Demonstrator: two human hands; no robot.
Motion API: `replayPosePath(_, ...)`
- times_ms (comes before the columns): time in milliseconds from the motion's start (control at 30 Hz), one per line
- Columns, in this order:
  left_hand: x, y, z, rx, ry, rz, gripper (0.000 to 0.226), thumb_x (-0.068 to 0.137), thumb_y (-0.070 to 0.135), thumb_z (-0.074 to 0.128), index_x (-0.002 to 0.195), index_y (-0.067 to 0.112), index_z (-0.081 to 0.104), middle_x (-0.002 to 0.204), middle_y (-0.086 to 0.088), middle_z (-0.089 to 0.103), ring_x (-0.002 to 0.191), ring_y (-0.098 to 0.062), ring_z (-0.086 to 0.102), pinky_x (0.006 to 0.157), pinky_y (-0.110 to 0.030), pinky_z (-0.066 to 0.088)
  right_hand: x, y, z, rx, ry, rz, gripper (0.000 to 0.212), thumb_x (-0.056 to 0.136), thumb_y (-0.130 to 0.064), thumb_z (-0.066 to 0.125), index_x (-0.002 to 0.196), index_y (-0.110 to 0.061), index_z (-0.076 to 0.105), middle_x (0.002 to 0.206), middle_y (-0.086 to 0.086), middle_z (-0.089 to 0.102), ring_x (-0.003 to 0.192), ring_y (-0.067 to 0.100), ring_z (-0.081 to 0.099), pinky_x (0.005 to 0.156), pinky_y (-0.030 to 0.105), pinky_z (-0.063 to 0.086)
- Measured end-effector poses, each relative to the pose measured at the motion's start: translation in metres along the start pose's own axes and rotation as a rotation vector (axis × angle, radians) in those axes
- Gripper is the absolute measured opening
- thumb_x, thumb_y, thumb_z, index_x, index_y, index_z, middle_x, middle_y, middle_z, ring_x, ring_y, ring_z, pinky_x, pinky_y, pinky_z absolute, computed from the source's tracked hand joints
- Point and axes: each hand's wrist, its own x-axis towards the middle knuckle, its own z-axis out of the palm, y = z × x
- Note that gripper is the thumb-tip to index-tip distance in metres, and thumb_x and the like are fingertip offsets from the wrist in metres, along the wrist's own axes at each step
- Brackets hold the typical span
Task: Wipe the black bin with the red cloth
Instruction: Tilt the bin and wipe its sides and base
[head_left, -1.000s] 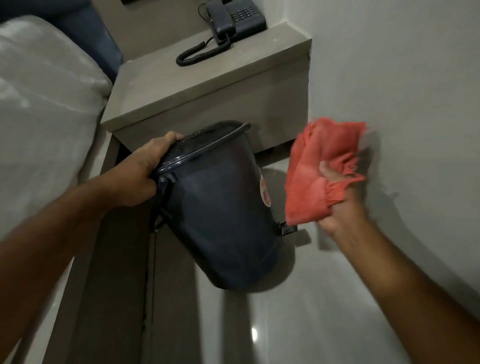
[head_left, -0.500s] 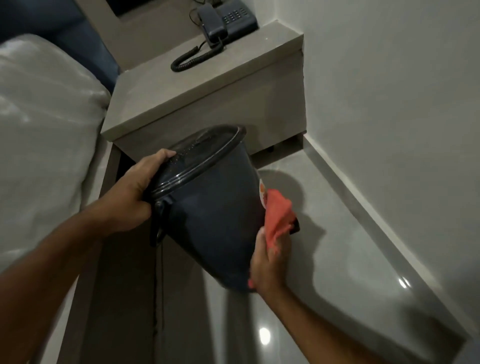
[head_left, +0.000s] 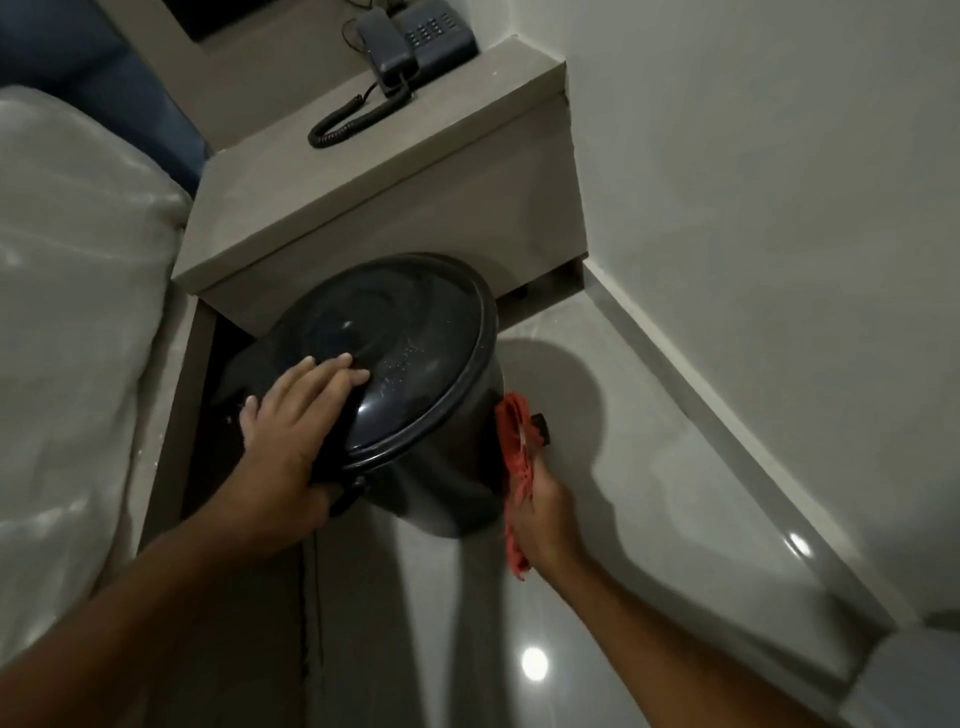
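Glossy floor (head_left: 649, 519) lies below us; our left hand (head_left: 291, 447) presses flat on the tilted bin's (head_left: 415, 364) lid, our right hand (head_left: 540, 514) closed around the red cloth (head_left: 511, 441) against its side.

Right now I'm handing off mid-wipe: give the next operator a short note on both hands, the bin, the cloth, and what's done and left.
Left hand: flat on the lid of the black bin, steadying it.
Right hand: pressing the red cloth against the bin's right side wall.
Bin sits on the floor in front of the nightstand, lid closed.
Done: right side being wiped.
Left: lid, front, the remaining sides.
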Motion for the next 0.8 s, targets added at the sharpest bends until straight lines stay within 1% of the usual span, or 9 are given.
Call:
replayPosePath(100,-0.005,0.005,0.012,0.032,-0.046,-0.014,0.119,0.060,0.003,0.081,0.148,0.044,0.012,0.162,0.009,0.008,0.151,-0.020,-0.003,0.108,-0.075,0.004,0.006,-0.017,0.000,0.392,0.211,0.214,0.027,0.104,-0.023,0.046,0.123,-0.015,0.064,0.078,-0.007,0.066,0.056,-0.005,0.061,0.054,0.012,0.051)
replayPosePath(200,-0.006,0.008,0.008,0.042,-0.085,-0.032,0.109,0.062,0.012,0.080,0.148,0.035,0.015,0.162,0.002,0.013,0.150,-0.024,0.001,0.108,-0.076,0.008,0.017,-0.030,-0.015,0.738,0.276,0.384,0.016,0.104,-0.019,0.049,0.102,-0.016,0.064,0.088,0.007,0.068,0.075,0.015,0.066,0.078,0.033,0.058)
replayPosePath(267,-0.003,0.012,-0.003,0.102,-0.136,0.012,0.102,0.063,0.035,0.073,0.149,0.027,0.018,0.158,-0.004,0.022,0.147,-0.032,0.012,0.107,-0.075,0.018,0.016,-0.039,-0.030,0.795,0.269,0.417,0.014,0.105,-0.022,0.049,0.102,-0.019,0.062,0.099,0.012,0.069,0.089,0.027,0.068,0.091,0.046,0.056)
replayPosePath(367,0.019,0.028,-0.023,0.356,-0.126,0.068,0.104,0.061,0.068,0.055,0.147,0.016,0.028,0.137,-0.014,0.043,0.126,-0.041,0.042,0.107,-0.071,0.025,0.012,-0.055,-0.047,0.795,0.209,0.388,0.027,0.105,-0.027,0.049,0.126,-0.014,0.058,0.105,0.012,0.070,0.092,0.027,0.069,0.085,0.042,0.056)
replayPosePath(433,0.043,0.053,-0.027,0.308,-0.089,0.014,0.105,0.067,0.082,0.043,0.145,0.013,0.035,0.134,-0.017,0.048,0.121,-0.038,0.046,0.108,-0.060,0.031,0.010,-0.069,-0.056,0.745,0.147,0.364,0.034,0.105,-0.030,0.048,0.135,-0.014,0.055,0.115,0.015,0.069,0.098,0.030,0.068,0.093,0.046,0.055)
replayPosePath(533,0.084,0.090,-0.012,0.250,-0.067,-0.129,0.117,0.069,0.088,0.039,0.145,-0.001,0.031,0.148,-0.025,0.039,0.135,-0.039,0.038,0.112,-0.048,0.033,0.002,-0.080,-0.077,0.631,0.078,0.346,0.037,0.104,-0.034,0.049,0.137,-0.018,0.054,0.124,0.015,0.068,0.107,0.033,0.067,0.101,0.053,0.052)
replayPosePath(667,0.110,0.118,0.007,0.370,-0.104,-0.293,0.122,0.066,0.073,0.061,0.145,-0.011,0.021,0.149,-0.031,0.034,0.138,-0.043,0.032,0.113,-0.048,0.029,-0.005,-0.076,-0.108,0.636,0.093,0.365,0.020,0.103,-0.032,0.051,0.117,-0.023,0.062,0.111,0.015,0.072,0.100,0.034,0.070,0.098,0.054,0.054)
replayPosePath(733,0.107,0.115,0.007,0.378,-0.121,-0.239,0.122,0.063,0.063,0.069,0.146,-0.010,0.017,0.150,-0.032,0.030,0.139,-0.044,0.029,0.115,-0.047,0.028,-0.003,-0.075,-0.117,0.706,0.117,0.385,0.016,0.104,-0.032,0.050,0.111,-0.025,0.063,0.100,0.010,0.072,0.091,0.029,0.070,0.083,0.045,0.058)
replayPosePath(800,0.089,0.101,0.005,0.369,-0.182,-0.083,0.125,0.064,0.056,0.073,0.150,-0.003,0.005,0.159,-0.028,0.013,0.147,-0.040,0.013,0.117,-0.042,0.018,0.000,-0.080,-0.121,0.786,0.131,0.422,0.018,0.105,-0.033,0.048,0.110,-0.022,0.061,0.095,0.010,0.070,0.084,0.027,0.069,0.066,0.037,0.057)
